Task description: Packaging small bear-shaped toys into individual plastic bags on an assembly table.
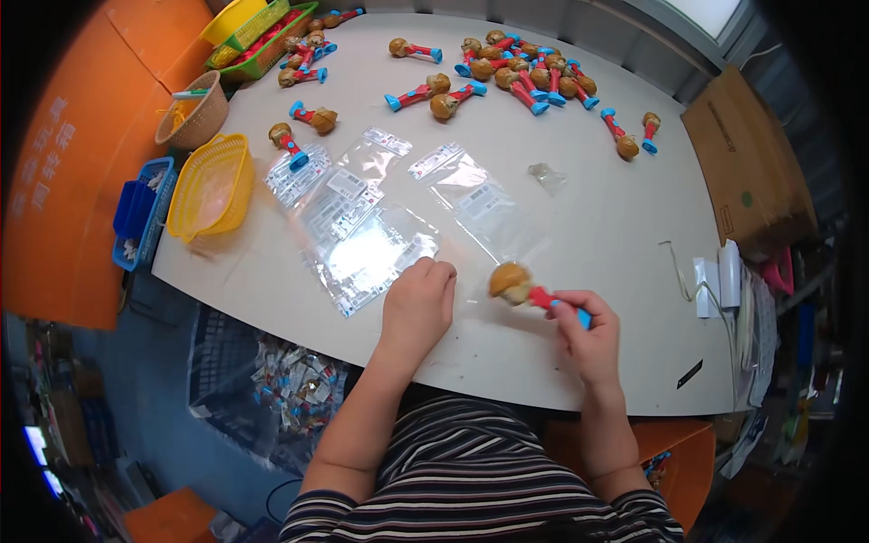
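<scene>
My right hand (588, 337) grips a toy figure (512, 284) by its red and blue end. The figure has a round brown head, which points left over the table. My left hand (418, 306) rests on the tabletop with its fingers curled closed. Whatever it may hold is hidden. Beside it lie overlapping clear plastic bags (367, 249) with printed edges. One more clear bag (471, 201) lies flat beyond my hands, near a small crumpled piece of clear plastic (547, 177).
Several similar toy figures (525, 72) are heaped at the back, with others scattered leftward. A yellow basket (210, 187), a tan basket (193, 113) and a blue basket (145, 214) stand at left. A cardboard box (748, 163) and a small black strip (690, 374) are at right.
</scene>
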{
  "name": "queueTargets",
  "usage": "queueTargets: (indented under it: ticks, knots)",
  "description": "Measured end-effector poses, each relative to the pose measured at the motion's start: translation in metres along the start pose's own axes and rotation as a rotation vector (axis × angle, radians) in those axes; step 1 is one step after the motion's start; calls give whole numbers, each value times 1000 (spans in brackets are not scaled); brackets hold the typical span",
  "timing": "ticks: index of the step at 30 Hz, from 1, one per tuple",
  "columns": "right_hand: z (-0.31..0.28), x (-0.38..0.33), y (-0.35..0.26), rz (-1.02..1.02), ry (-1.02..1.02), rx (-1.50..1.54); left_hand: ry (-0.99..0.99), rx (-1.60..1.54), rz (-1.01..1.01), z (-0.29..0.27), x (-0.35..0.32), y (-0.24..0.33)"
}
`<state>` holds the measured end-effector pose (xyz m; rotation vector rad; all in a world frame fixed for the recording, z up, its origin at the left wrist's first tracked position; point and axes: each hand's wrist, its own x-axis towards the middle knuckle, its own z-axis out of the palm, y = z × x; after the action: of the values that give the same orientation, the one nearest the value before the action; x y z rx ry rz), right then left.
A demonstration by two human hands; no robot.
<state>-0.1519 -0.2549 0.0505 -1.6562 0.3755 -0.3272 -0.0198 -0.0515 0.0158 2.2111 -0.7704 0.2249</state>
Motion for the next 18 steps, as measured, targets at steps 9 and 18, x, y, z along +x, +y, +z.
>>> queueTargets:
  ticks: [9, 18]
  knots:
    - [28, -9, -2, 90, 29, 104, 29, -244, -92, 4, -8, 6]
    - [54, -13, 13, -450, 1, -515, -24, -436, -208, -4, -8, 11]
